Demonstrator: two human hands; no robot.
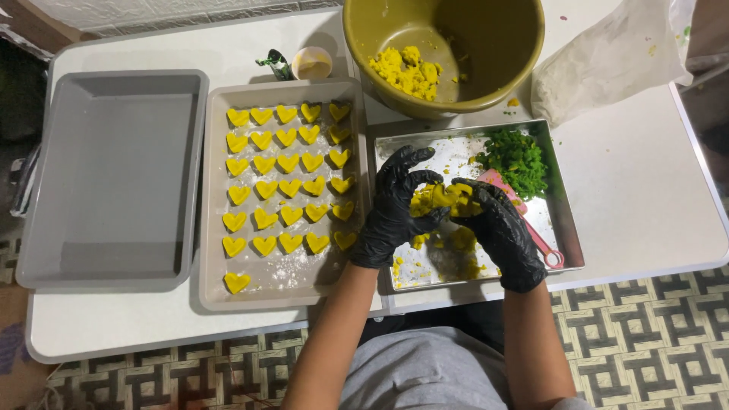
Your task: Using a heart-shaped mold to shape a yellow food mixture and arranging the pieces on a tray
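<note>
Over the steel tray (pixel 566 228), left hand (pixel 395 209) and right hand (pixel 497 231) apparently pinch yellow dough (pixel 444 199), grip half-closed.

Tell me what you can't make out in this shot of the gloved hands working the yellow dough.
Head view:
- Shape of the yellow dough: covered by the left hand and right hand.
- Pink tool: upper end hidden under the right hand and green dough.
- White bag: cut off by the top edge.
- Small cup: contents too small to tell.

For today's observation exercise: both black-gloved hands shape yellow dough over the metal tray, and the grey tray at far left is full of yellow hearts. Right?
Not quite. The head view shows the far-left grey tray empty; the yellow hearts fill the tray beside it. The left hand and right hand do hold yellow dough.
</note>
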